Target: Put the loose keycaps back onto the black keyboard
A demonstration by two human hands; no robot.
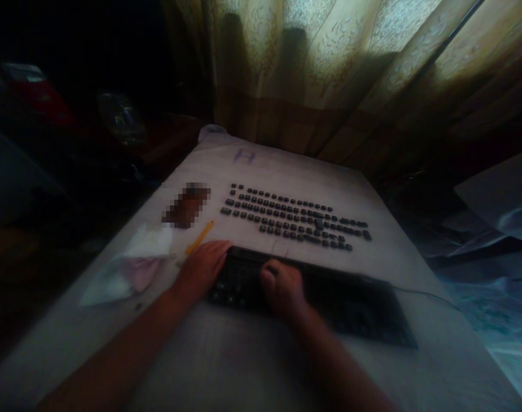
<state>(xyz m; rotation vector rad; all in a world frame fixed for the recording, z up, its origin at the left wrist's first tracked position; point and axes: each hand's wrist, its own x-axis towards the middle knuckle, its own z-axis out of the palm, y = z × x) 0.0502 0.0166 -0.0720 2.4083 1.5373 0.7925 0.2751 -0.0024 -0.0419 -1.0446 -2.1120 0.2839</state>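
Observation:
A black keyboard (pixel 338 292) lies across the table in front of me, with most of its keys off and a few keys (pixel 229 298) still on its left end. My left hand (pixel 203 266) rests against the keyboard's left end, its fingers stretched out along the back left corner. Over the left-middle part of the board, my right hand (pixel 284 286) is closed. A small dark end shows at its thumb and forefinger; what it belongs to is hidden. Behind the keyboard, loose black keycaps (pixel 282 209) lie in rows on the white cloth.
A yellow strip-like tool (pixel 200 237) lies left of the keycaps. Beyond it is a blurred-out brown item (pixel 187 205). A clear plastic bag (pixel 115 280) with something pink lies at the left. A cable (pixel 428 294) runs off right. Patterned curtains (pixel 329 57) hang behind the table.

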